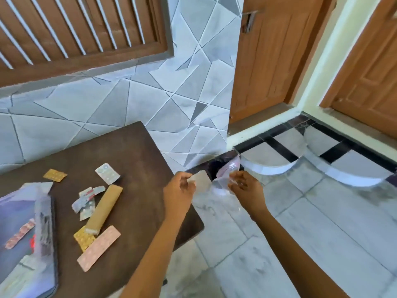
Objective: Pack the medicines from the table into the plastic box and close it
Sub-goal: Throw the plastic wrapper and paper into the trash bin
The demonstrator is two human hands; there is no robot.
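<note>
Medicines nearest: a pink strip (98, 248) and a yellow strip (83, 239) lie on the table (133, 151), well left of the left grip (180, 187) and nearer. A long tan pack (104, 208) overlaps the yellow one, and a heap of cut strips (87, 203) is just beside it.
Plastic box (43, 220): further left again, at the table's edge. It is too blurred to tell how its lid stands. A reddish strip (20, 234) seems to lie inside.
Left grip: out past the table's right edge, thumb and fingers pinching a pale strip (199, 179) by its left end.
Right grip (245, 187): just right of the left one, over the floor, fingers curled and pinching a clear pouch (226, 175).
Medicines beyond: a white blister (107, 172) and a gold strip (54, 175) lie left of the left grip and slightly past it, untouched.
Risk, drop: both grips work off the table, so a slack pinch would send the strip to the floor.
Risk, snag: the limp pouch may fold shut and catch the strip's corner.
Risk, lid: the long pack may sit proud and stop the box closing.
</note>
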